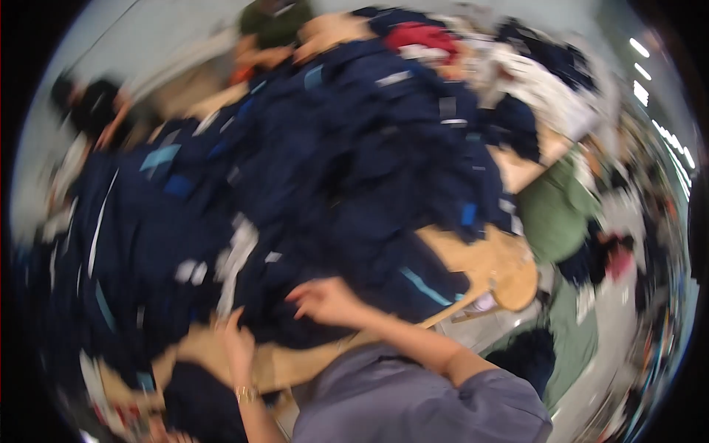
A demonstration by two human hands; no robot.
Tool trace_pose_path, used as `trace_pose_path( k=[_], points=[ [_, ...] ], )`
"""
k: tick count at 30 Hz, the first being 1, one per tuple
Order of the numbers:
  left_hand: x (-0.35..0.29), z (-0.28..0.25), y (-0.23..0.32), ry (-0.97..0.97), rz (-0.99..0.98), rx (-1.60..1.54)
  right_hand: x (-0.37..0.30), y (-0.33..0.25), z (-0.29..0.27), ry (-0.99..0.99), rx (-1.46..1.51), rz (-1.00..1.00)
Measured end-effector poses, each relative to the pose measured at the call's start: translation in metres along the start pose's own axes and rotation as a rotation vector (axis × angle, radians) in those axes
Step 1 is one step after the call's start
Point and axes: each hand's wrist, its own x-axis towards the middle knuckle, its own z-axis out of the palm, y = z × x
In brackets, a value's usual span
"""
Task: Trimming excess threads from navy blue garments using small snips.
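A big heap of dark navy garments [354, 140] with light-blue and white trims spreads across the table in front of me. My left hand [235, 341], with a bracelet at its wrist, is at the heap's near edge. Its fingertips meet the lower end of a crumpled white strip of cloth [238, 255]; blur hides whether they grip it. My right hand [330, 301] hovers over or rests on the navy cloth to the right, its fingers apart and nothing seen in them.
Pale wood tabletop [480, 258] shows at the right and along the near edge. White garments [539, 88] and a red one [421, 40] lie at the far right. A green cloth bundle [557, 210] stands beside the table. Two people [273, 29] are at the far side.
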Motion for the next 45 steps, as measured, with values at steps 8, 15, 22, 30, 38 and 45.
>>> trace_pose_path(
  k=[8,15,22,30,38,45],
  points=[
    [-0.056,0.022,-0.020,0.106,-0.351,-0.401,0.031,0.060,-0.064,0.495,-0.049,0.006],
    [-0.058,0.031,-0.016,0.107,-0.509,-0.513,0.077,0.055,-0.016,0.379,0.117,0.025],
    [-0.076,0.064,-0.044,0.039,-0.429,-0.833,0.061,0.044,0.012,-0.037,0.411,0.523],
    [-0.059,0.057,0.001,-0.016,-0.698,-1.181,0.029,0.026,0.030,-0.127,0.463,0.649],
    [-0.047,0.050,0.041,0.199,-0.591,-1.421,0.011,0.030,0.041,-0.227,-0.209,0.052],
    [-0.028,-0.025,0.021,0.460,-0.340,-0.513,0.050,-0.039,-0.049,0.519,-0.795,-0.481]
  ],
)
